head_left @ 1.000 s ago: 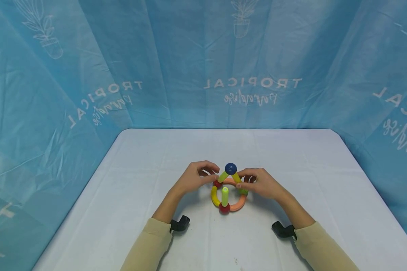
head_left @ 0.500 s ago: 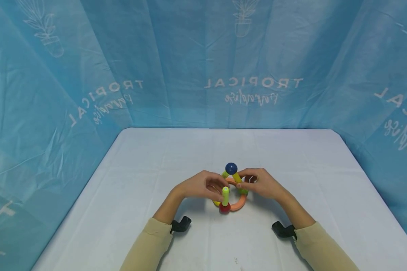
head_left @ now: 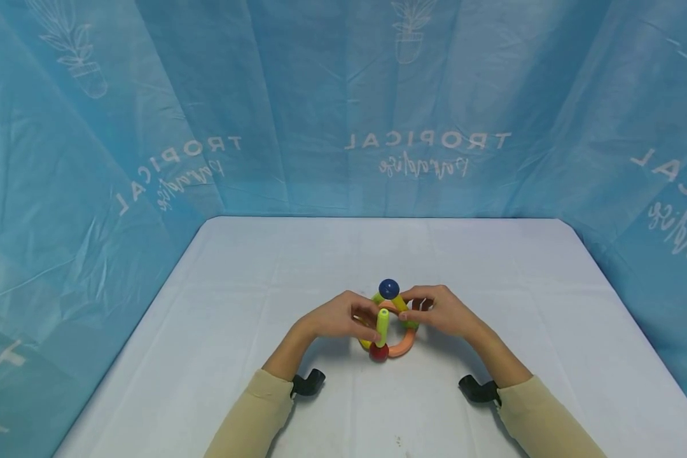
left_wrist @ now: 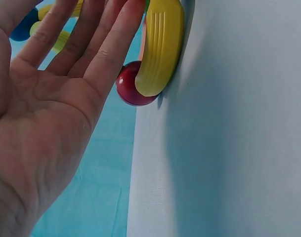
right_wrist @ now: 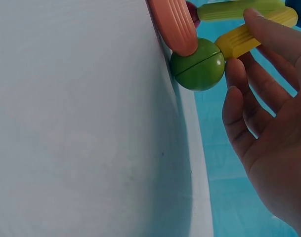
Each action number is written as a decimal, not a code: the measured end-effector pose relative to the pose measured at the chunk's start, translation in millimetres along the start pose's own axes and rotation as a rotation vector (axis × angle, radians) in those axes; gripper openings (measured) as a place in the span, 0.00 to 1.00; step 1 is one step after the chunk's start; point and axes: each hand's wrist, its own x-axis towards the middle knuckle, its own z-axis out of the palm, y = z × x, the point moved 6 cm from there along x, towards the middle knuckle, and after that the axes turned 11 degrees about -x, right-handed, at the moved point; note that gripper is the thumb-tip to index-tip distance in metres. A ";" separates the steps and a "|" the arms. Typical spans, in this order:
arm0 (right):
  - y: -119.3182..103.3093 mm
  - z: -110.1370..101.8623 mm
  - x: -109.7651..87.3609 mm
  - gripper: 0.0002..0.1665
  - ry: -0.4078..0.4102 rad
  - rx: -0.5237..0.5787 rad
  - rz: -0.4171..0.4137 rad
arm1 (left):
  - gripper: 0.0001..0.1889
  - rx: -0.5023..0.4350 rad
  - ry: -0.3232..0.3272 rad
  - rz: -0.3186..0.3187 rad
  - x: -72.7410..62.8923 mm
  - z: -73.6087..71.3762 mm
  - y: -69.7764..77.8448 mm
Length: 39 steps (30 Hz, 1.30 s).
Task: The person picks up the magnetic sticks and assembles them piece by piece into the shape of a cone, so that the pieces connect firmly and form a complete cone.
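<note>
A ring of curved rods and balls, parts of a magnetic building toy, lies on the table, with an orange curved rod [head_left: 402,345] at its near right. From the front red ball [head_left: 379,352] a lime rod [head_left: 383,327] stands up, leaning slightly right. My left hand [head_left: 343,316] pinches this rod from the left. My right hand [head_left: 441,310] pinches a straight yellow rod [right_wrist: 239,41], which slants from a green ball [right_wrist: 197,64] up to the blue ball [head_left: 388,289]. Another lime rod [right_wrist: 224,11] slopes up to the same blue ball. The left hand hides part of the ring.
A white cloth covers the table [head_left: 263,254], and blue printed curtains [head_left: 320,95] hang behind and beside it. In the left wrist view a yellow curved rod [left_wrist: 162,47] joins a red ball [left_wrist: 130,86]. Black camera mounts [head_left: 309,383] sit on both wrists.
My left hand has come from the rear red ball toward the front and now pinches the front lime rod, which tips slightly. The blue ball sits slightly lower. My right hand stays put.
</note>
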 end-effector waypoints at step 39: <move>-5.6 0.9 -0.5 0.14 -0.002 0.004 -0.049 | 0.09 0.048 0.043 -0.100 1.2 -3.3 -4.3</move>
